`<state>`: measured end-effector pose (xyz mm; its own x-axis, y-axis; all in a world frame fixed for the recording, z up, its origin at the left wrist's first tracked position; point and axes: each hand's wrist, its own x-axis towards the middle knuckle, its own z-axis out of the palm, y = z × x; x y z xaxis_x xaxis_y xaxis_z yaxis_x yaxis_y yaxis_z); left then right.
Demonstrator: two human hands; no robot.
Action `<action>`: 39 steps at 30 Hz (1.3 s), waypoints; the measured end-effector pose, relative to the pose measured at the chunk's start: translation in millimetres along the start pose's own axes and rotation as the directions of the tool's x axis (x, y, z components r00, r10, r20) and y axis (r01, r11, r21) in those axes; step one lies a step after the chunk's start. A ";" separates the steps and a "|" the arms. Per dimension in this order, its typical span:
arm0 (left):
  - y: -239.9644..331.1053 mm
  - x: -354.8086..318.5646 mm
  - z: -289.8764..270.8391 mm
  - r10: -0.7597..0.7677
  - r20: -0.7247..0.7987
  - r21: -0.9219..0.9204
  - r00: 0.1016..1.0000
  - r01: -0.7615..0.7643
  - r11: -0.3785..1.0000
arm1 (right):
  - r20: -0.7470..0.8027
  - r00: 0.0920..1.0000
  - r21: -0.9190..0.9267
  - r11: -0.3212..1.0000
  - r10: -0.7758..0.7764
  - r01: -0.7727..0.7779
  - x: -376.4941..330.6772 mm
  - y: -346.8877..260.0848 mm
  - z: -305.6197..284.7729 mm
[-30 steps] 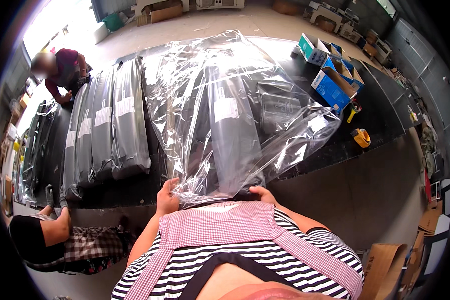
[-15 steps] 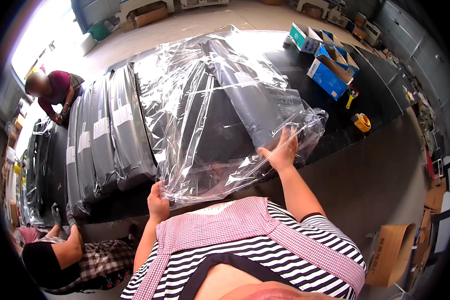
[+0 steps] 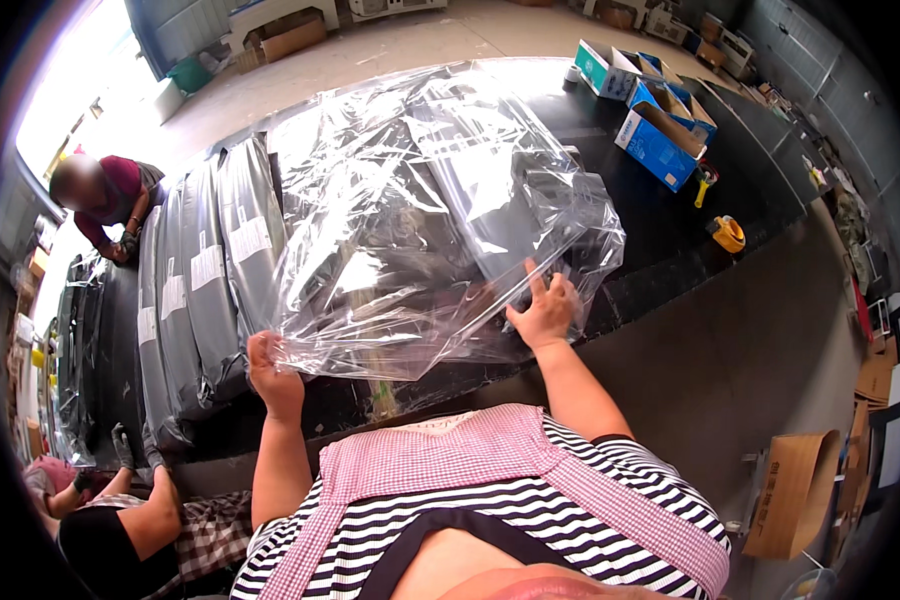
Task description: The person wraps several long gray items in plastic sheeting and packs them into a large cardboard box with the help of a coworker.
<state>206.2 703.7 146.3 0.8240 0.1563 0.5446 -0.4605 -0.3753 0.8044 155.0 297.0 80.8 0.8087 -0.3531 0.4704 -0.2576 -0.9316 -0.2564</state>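
Pinching the left end of a clear plastic sheet (image 3: 370, 280) in the left hand (image 3: 273, 378), fingers closed on the bunched film, just beside the grey packages. Touching the same sheet near its right end with the right hand (image 3: 547, 312), fingers raised and partly spread; cannot tell whether gripping any film there or only resting against it. Spread, crumpled and shiny, over the middle of a black table (image 3: 650, 225), with the hem sagging between both hands near the front edge. Visible through the film, right of its middle: a long grey package (image 3: 490, 220), lying lengthwise from front to back.

To the left on the table, side by side and running toward the far edge: long grey packages (image 3: 233, 200) with white labels (image 3: 251, 238). Toward the far right corner: an open blue carton (image 3: 660, 150), just beside an open green-and-white carton (image 3: 605, 72). Nearer the right part of the front edge: a yellow-handled tool (image 3: 704, 185) and a yellow roll (image 3: 728, 234).

Leaning on the table's far left side: a co-worker in a maroon top (image 3: 120, 180). At the front edge, far left: another co-worker's gloved hand (image 3: 123, 446).
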 end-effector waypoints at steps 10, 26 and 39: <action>-10.9 -77.4 -58.2 -0.424 0.693 0.558 0.584 -0.062 0.827 | -0.279 0.954 0.021 0.994 0.109 -0.107 -32.9 4.8 30.3; -26.6 64.1 -122.0 0.114 0.135 0.334 0.984 -0.154 0.930 | -0.458 0.881 0.036 0.993 0.119 -0.115 35.6 -7.6 -10.3; -11.1 -29.7 -107.2 -0.669 0.597 0.720 0.442 0.072 0.690 | -0.399 0.865 0.140 0.952 0.304 -0.271 -14.8 5.0 23.4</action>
<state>151.4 801.2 146.6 0.8695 -0.2253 -0.4396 -0.0204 -0.9056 0.4237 154.2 299.6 52.8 0.4100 -0.6234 0.6658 -0.3902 -0.7797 -0.4897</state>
